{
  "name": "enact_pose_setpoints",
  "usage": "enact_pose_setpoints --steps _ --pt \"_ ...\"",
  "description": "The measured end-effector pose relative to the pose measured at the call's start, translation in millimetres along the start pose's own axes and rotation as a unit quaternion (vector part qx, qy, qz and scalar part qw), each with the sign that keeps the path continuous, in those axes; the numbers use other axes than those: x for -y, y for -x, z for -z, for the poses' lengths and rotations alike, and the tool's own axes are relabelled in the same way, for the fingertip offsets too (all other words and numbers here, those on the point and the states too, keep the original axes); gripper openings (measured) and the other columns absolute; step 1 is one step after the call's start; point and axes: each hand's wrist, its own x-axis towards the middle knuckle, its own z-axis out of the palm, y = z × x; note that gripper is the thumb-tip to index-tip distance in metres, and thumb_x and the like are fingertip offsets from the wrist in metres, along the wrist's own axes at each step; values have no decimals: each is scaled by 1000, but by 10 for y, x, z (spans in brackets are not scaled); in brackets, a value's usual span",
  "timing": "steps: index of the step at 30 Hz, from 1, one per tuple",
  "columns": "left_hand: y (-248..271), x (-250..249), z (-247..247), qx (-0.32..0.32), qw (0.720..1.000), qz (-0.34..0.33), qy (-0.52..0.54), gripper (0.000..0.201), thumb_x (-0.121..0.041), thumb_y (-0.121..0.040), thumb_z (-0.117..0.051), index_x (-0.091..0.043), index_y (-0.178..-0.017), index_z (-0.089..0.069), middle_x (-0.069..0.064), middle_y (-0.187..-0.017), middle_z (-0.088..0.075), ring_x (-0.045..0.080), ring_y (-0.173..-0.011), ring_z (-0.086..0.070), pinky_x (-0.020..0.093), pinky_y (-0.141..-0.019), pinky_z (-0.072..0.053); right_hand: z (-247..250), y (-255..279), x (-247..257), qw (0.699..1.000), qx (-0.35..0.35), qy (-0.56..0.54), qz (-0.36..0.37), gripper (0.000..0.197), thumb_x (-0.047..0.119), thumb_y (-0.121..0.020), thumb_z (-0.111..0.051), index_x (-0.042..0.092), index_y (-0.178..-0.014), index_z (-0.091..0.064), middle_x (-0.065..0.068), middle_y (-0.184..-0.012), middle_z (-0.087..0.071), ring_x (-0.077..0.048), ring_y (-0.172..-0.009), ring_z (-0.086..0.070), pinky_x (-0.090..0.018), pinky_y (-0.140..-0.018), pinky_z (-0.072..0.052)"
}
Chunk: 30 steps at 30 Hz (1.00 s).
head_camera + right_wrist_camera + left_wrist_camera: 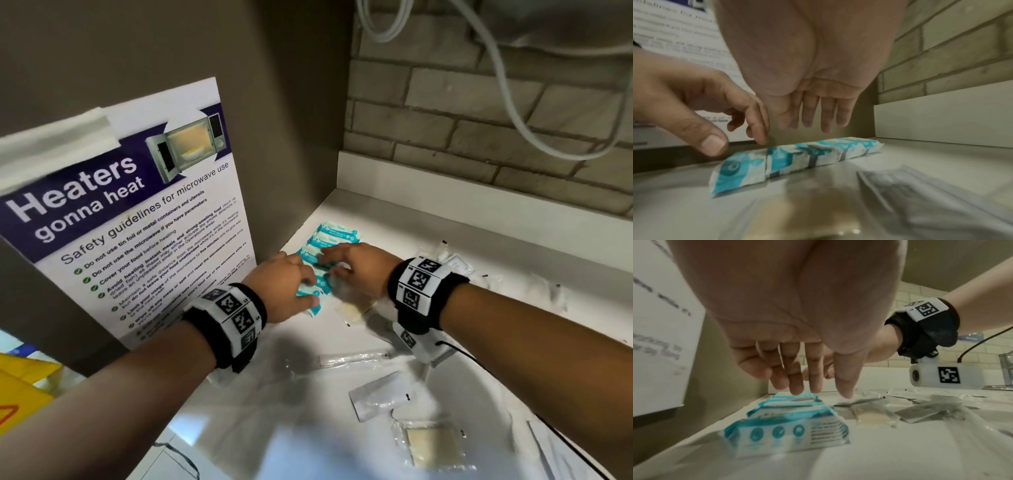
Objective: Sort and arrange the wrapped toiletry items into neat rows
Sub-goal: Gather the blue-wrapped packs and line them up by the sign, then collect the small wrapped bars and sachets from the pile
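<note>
Several teal-and-white wrapped packets (pixel 329 240) lie side by side in a row (pixel 797 159) on the white counter (pixel 428 219), close to the left wall. My left hand (pixel 291 284) hovers over the near end of the row (pixel 789 433), fingers straight and pointing down, fingertips (pixel 797 391) just above the packets. My right hand (pixel 349 263) hangs over the middle of the row with straight fingers (pixel 826 120), apart from the packets. Neither hand holds anything.
Clear-wrapped items lie scattered on the counter: a beige pad packet (pixel 431 445), a white sachet (pixel 383 394), a long thin packet (pixel 356 358), more (pixel 455 263) at the right. A microwave safety poster (pixel 137 212) covers the left wall. Brick wall (pixel 479 130) behind.
</note>
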Motion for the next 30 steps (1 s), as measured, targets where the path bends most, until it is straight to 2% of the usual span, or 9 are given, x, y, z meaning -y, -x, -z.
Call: enact_pose_setpoints --steps 4,7,10,12,18,19,23,27,30 --pt "-142 -290 64 -37 997 -23 71 32 -34 -92 -58 -21 -120 -62 2 -119 -60 20 -108 -56 32 -96 -45 217 279 -348 995 -50 27 -77 35 20 -97 -45 26 -129 -58 0 -138 -56 -21 -125 -52 -31 -108 -38" --pt "-272 -547 -10 -3 996 -19 90 37 -33 -94 -56 -17 -127 -56 4 -120 -64 21 -111 -60 32 -97 -47 391 419 -596 987 -50 44 -144 34 21 -96 -49 26 -128 -60 1 -136 -58 -23 -124 -54 -31 -104 -40" --pt "-368 -731 -125 56 998 -4 22 51 -41 -94 -55 -12 -135 -47 10 -130 -58 28 -120 -55 35 -98 -46 466 441 -705 983 -17 62 -169 35 23 -94 -55 23 -129 -60 1 -135 -60 -22 -122 -56 -31 -104 -41" --pt "-381 -767 -148 56 998 4 -17 55 -42 -91 -58 -10 -134 -45 12 -130 -56 29 -119 -54 37 -98 -45 440 376 -674 981 22 66 -181 40 26 -92 -58 20 -132 -57 -1 -135 -59 -22 -124 -54 -30 -104 -41" --pt "-419 -729 -141 58 993 68 79 61 -33 -81 -75 -12 -131 -47 9 -118 -63 28 -110 -60 36 -96 -49 203 281 -401 971 101 91 -198 49 42 -89 -60 11 -128 -57 -9 -126 -61 -28 -117 -57 -32 -97 -46" --pt "-511 -941 -191 77 992 56 84 62 -34 -79 -77 -13 -130 -49 7 -117 -63 26 -109 -60 36 -96 -49 155 479 -559 967 93 76 -224 49 38 -88 -62 10 -129 -56 -10 -125 -61 -28 -116 -57 -31 -94 -46" --pt "-505 -879 -192 77 989 55 110 50 -32 -73 -82 -17 -115 -59 1 -110 -63 20 -100 -60 31 -90 -50 122 449 -618 971 30 2 -237 54 20 -83 -66 16 -133 -48 -8 -118 -66 -27 -106 -62 -28 -83 -49" --pt "-498 -748 -154 53 990 30 127 30 -26 -80 -76 -19 -103 -59 -6 -90 -53 14 -83 -51 23 -73 -41 292 477 -587 975 -22 -31 -217 35 12 -83 -63 14 -117 -60 -6 -112 -69 -22 -91 -62 -24 -75 -47" --pt "-484 -713 -87 0 987 8 162 17 -25 -84 -71 -18 -98 -62 -4 -91 -51 14 -83 -51 22 -74 -37 446 611 -656 973 -67 -58 -212 26 8 -80 -67 12 -105 -67 -6 -106 -70 -22 -91 -62 -23 -74 -44"
